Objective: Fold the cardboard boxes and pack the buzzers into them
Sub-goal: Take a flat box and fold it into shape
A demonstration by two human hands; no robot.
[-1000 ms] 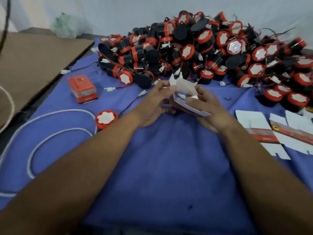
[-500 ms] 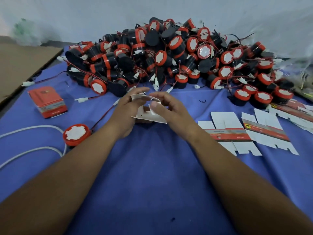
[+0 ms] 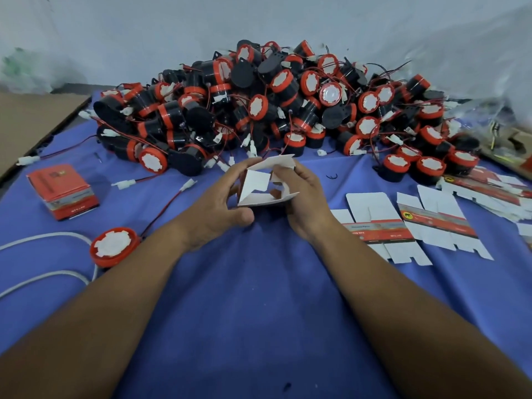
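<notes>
My left hand (image 3: pixel 223 204) and my right hand (image 3: pixel 306 200) both grip a small white cardboard box (image 3: pixel 260 185) at the table's centre. The box is opened into a tube, its white inside faces me and its flaps stick out. A large heap of black-and-red buzzers (image 3: pixel 273 110) with red wires lies behind it. One loose buzzer (image 3: pixel 113 249) sits at the left, its wire running toward my left hand. A folded red box (image 3: pixel 62 191) stands at the far left. Flat box blanks (image 3: pixel 403 226) lie to the right.
A blue cloth (image 3: pixel 259 298) covers the table. A white cable (image 3: pixel 43 254) loops at the left edge. Brown cardboard sheet (image 3: pixel 28 122) lies beyond the cloth at the left. More flat blanks (image 3: pixel 495 185) and clear plastic bags (image 3: pixel 489 116) are at the far right.
The box in my hands has gone from a nearly flat blank to an opened tube. My view shifted right and closer to the heap.
</notes>
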